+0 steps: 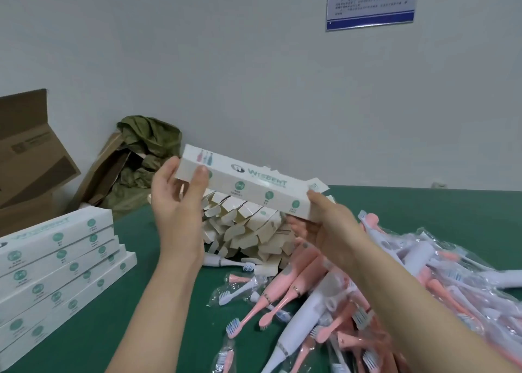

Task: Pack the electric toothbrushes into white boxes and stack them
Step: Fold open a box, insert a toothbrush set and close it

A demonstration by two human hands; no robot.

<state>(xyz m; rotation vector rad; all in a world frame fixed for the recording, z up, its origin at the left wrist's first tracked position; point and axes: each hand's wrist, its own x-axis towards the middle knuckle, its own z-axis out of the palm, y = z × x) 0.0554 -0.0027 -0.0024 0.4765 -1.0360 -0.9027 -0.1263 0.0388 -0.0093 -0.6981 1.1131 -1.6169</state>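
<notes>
I hold a long white box [248, 183] with green print in the air above the table. My left hand [176, 200] grips its left end, thumb on the front face. My right hand [324, 225] holds its right end from below, where a flap sticks out. Under the box lies a heap of flat unfolded white boxes [248, 231] with their flaps showing. Pink and white electric toothbrushes [296, 296] in clear bags lie scattered at the lower right. A stack of packed white boxes [56, 271] stands at the left.
The table has a green cloth [135, 302]. Brown cardboard cartons [31, 160] and a crumpled green bag [147, 146] stand at the back left against the wall. A blue-framed notice [371, 2] hangs on the wall.
</notes>
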